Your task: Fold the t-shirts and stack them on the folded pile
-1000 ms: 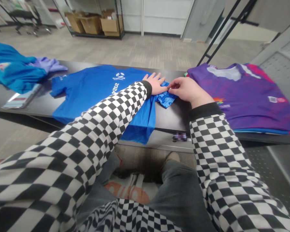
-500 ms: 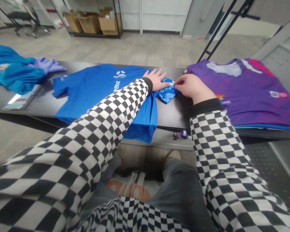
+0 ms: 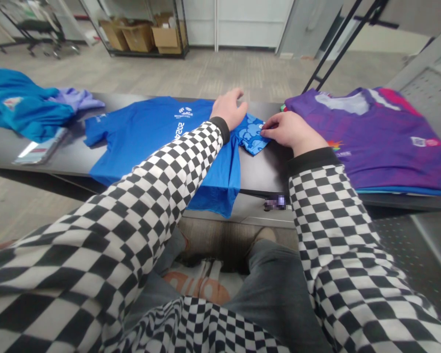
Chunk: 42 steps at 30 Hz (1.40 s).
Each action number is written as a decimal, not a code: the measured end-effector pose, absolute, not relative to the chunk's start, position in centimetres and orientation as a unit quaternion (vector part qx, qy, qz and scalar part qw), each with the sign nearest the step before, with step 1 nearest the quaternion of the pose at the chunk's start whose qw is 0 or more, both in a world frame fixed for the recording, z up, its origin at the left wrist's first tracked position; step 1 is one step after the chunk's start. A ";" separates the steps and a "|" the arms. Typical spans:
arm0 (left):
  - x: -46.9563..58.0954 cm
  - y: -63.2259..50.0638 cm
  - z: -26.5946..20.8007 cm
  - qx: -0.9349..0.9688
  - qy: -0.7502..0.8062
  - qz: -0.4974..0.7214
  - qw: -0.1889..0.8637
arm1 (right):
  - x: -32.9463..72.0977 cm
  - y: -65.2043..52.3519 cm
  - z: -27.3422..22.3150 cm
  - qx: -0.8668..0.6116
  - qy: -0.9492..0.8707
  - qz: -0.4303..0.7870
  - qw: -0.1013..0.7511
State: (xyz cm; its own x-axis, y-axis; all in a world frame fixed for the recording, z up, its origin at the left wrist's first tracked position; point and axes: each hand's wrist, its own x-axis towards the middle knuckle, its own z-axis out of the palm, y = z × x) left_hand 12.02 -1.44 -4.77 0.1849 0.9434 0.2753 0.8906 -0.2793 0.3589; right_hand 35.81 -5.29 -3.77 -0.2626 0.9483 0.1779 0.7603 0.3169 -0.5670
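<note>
A blue T-shirt (image 3: 147, 122) with white print lies spread on the dark table, its lower hem hanging over the near edge. Its patterned sleeve (image 3: 253, 136) points right, towards my right hand (image 3: 292, 131), whose thumb and forefinger pinch the cuff. Over the shoulder end of that sleeve is my left hand (image 3: 230, 109), thumb and fingers curved apart, nothing between them. Whether its fingertips touch the cloth I cannot tell. Part of the shirt is covered by my left forearm.
Folded shirts, a purple one (image 3: 385, 132) on top, are stacked at the right. A teal garment (image 3: 29, 110) and a lilac cloth (image 3: 79, 99) lie crumpled at the left, beside a flat clear packet (image 3: 40, 152). Cardboard boxes (image 3: 137, 37) sit on a rack behind.
My left hand, spread flat on the sleeve before, has lifted and curled its fingers, uncovering more of the pattern. My right hand stays at the cuff.
</note>
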 end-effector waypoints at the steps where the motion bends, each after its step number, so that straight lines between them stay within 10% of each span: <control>1: 11.8 -1.5 -4.7 0.760 0.606 0.226 0.057 | 35.9 -5.3 -3.8 -0.553 -0.773 0.185 0.249; 21: 12.3 0.1 -5.2 0.806 0.581 0.052 0.100 | 35.8 -5.9 -3.0 -0.610 -0.759 0.121 0.190; 31: 11.2 -1.5 -4.1 0.771 0.555 0.311 0.038 | 35.4 -6.3 -2.9 -0.610 -0.760 0.119 0.192; 42: -6.7 -11.0 1.2 0.728 0.667 0.155 -0.008 | 34.6 -6.4 -2.9 -0.522 -0.816 0.120 0.216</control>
State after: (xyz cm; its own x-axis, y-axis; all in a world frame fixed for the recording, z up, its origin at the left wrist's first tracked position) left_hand -6.70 -10.99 1.21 0.0614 0.9695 0.2373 0.9746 -0.1096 0.1955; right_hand 34.64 -6.38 -2.88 -0.3614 0.9042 0.2278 0.8004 0.4261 -0.4216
